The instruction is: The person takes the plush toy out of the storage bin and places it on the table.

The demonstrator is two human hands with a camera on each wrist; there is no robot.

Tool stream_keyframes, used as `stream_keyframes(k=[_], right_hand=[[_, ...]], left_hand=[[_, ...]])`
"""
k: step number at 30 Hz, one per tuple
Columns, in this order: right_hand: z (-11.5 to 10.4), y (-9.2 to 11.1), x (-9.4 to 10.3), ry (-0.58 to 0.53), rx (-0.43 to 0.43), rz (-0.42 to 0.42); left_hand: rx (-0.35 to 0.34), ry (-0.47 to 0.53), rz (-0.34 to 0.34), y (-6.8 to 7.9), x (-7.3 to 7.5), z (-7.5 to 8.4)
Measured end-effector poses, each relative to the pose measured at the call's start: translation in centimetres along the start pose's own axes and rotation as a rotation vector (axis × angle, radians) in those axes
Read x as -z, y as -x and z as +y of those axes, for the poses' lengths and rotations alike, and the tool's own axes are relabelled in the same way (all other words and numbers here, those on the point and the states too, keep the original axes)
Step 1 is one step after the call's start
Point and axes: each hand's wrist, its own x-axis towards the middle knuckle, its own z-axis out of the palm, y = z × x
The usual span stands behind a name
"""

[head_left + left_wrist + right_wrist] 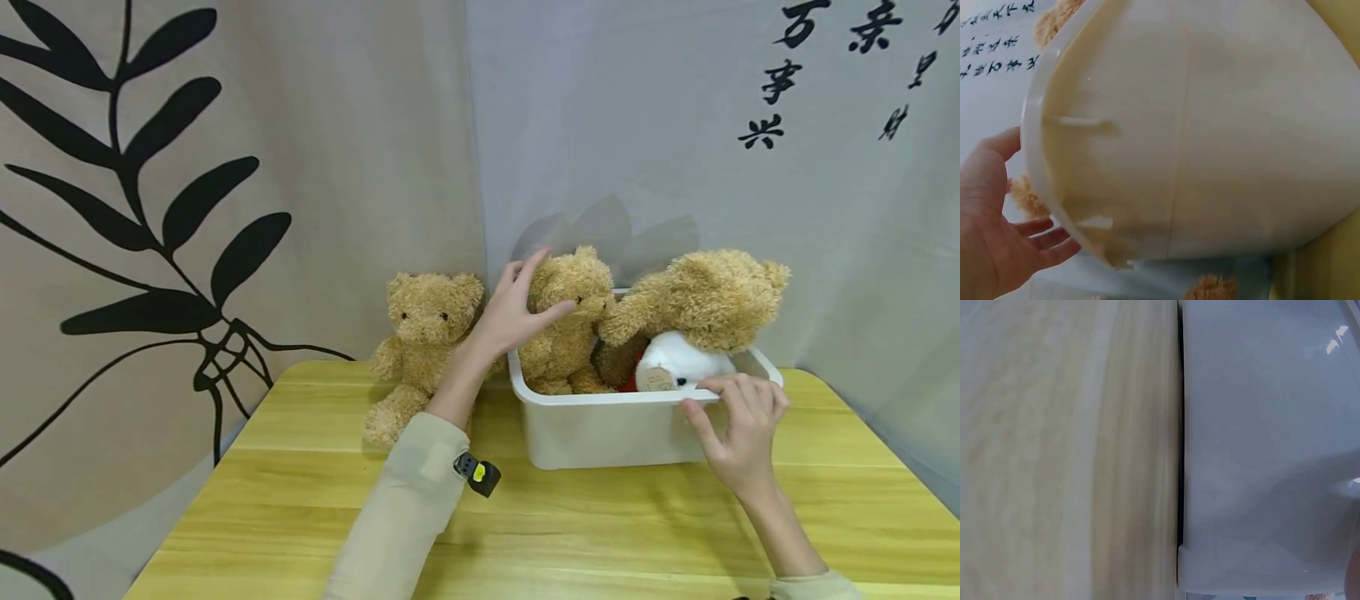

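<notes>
Shaggy tan teddy bear (574,280) sitting upright in a white plastic bin (611,435).
The left hand (517,313) is spread beside the bear's head, contact unclear; the right hand (746,427) pinches the bin's front rim.

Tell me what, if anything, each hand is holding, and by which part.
The right hand holds the bin by its front rim, toward the right. The left hand, spread near the bin's left bear, seems to hold nothing.

Bin (611,433) stands on table (600,533); first bear (426,323) outside, nine o'clock. Inside: second bear (577,279), nine o'clock; third bear (712,300), two o'clock, above plush (678,358).
</notes>
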Motion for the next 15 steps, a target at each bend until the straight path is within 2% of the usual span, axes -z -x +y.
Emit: stream_keyframes(k=[4, 9, 15], right_hand=[[0.1, 0.1, 0.0, 0.000, -0.001, -0.005], [0.1, 0.1, 0.0, 0.000, -0.002, -0.005], [0.1, 0.1, 0.0, 0.004, 0.002, -0.004]], left_hand=[[0.015, 0.001, -0.012, -0.6, -0.8, -0.1], [0.065, -0.010, -0.029, -1.4, -1.8, -0.2], [0.114, -0.005, -0.004, -1.9, -2.9, -0.5]])
